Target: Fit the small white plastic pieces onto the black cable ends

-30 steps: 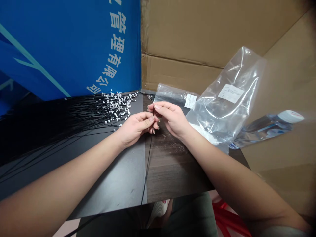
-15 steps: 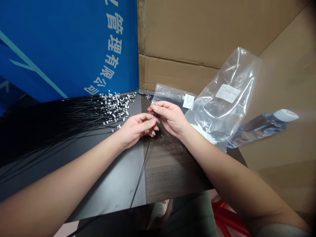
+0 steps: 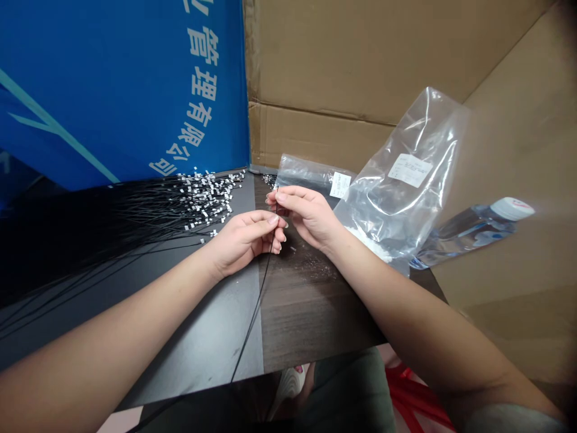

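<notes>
A thin black cable (image 3: 258, 300) runs up from below the table's front edge into my fingers. My left hand (image 3: 246, 240) pinches it between thumb and fingers. Just above, my right hand (image 3: 309, 213) is closed at the cable's upper end, thumb against fingertips. Whatever sits at that tip is too small to make out. Left of my hands lies a large bundle of black cables (image 3: 148, 207) with small white connectors (image 3: 205, 195) at their ends. Tiny clear pieces (image 3: 318, 264) are scattered on the wood beneath my right wrist.
Behind my hands lies a flat labelled plastic bag (image 3: 306, 174) of dark cables. A big clear bag (image 3: 406, 180) with small white parts stands at the right, beside a tilted water bottle (image 3: 478, 231). A blue panel (image 3: 121, 78) and cardboard walls (image 3: 324, 60) close off the back.
The whole view has shifted slightly, so the surroundings sit a little further left. Both hands keep the same pinch on the cable, with barely any movement of the fingers.
</notes>
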Tool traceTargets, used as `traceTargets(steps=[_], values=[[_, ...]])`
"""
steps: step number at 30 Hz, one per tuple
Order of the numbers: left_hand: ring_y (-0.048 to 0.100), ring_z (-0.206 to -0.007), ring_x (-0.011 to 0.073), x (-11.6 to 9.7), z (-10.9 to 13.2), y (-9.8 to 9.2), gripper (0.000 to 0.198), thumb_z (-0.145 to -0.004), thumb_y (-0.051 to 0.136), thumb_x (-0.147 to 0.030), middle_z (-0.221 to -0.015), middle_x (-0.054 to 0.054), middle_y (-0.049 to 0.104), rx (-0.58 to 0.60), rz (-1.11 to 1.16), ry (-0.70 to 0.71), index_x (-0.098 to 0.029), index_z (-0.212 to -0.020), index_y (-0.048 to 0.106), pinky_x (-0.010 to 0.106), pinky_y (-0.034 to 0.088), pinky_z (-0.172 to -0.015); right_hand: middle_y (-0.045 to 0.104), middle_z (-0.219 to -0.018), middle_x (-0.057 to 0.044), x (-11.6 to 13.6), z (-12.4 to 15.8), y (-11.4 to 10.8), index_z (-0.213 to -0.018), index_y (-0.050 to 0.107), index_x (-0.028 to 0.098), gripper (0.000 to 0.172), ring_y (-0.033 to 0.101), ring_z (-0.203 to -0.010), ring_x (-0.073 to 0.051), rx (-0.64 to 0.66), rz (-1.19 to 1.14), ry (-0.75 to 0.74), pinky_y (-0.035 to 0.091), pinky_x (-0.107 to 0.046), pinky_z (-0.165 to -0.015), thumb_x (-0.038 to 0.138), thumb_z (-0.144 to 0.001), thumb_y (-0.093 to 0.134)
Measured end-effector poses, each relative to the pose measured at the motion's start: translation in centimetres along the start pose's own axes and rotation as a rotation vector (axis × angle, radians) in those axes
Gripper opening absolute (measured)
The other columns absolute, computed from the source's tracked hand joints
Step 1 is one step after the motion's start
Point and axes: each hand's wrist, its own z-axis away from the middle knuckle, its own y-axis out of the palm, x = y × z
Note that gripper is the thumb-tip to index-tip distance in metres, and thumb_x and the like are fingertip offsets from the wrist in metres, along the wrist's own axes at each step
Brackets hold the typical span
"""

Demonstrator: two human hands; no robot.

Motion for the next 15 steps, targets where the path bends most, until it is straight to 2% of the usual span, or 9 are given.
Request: traceTargets(steps=[6, 12, 15], values=[[0.067, -0.064, 0.0122, -0.20, 0.07, 0.14, 0.026, -0.086, 0.086, -0.036, -0.074, 0.002, 0.070, 0.034, 0.053, -0.049, -0.013, -0.092, 0.076, 0.029, 0.058, -0.068, 0.077, -0.094, -0.002, -0.18, 0.06, -0.14, -0.085, 0.083, 0.024, 0.020, 0.066, -0.090, -0.016, 0.017, 0.024, 0.014, 0.054, -0.033, -0.088, 0.039, -0.076, 0.093], [0.070, -0.064, 0.0136, -0.02, 0.17, 0.61, 0.034, -0.079, 0.092, -0.038, -0.080, 0.003, 0.075, -0.145, -0.121, 0.056, -0.015, -0.093, 0.072, 0.027, 0.057, -0.065, 0.075, -0.092, -0.001, -0.16, -0.17, -0.22, -0.082, 0.079, 0.023, 0.022, 0.064, -0.087, -0.016, -0.025, 0.021, -0.016, 0.053, -0.033, -0.084, 0.040, -0.077, 0.092], [0.071, -0.063, 0.0134, 0.02, 0.34, 0.97, 0.035, -0.077, 0.094, -0.037, -0.078, 0.002, 0.075, -0.168, -0.193, 0.098, -0.015, -0.091, 0.071, 0.027, 0.056, -0.063, 0.074, -0.090, -0.001, -0.09, -0.28, -0.22, -0.081, 0.078, 0.023, 0.022, 0.062, -0.086, -0.015, -0.063, 0.038, -0.037, 0.051, -0.033, -0.087, 0.041, -0.077, 0.092]])
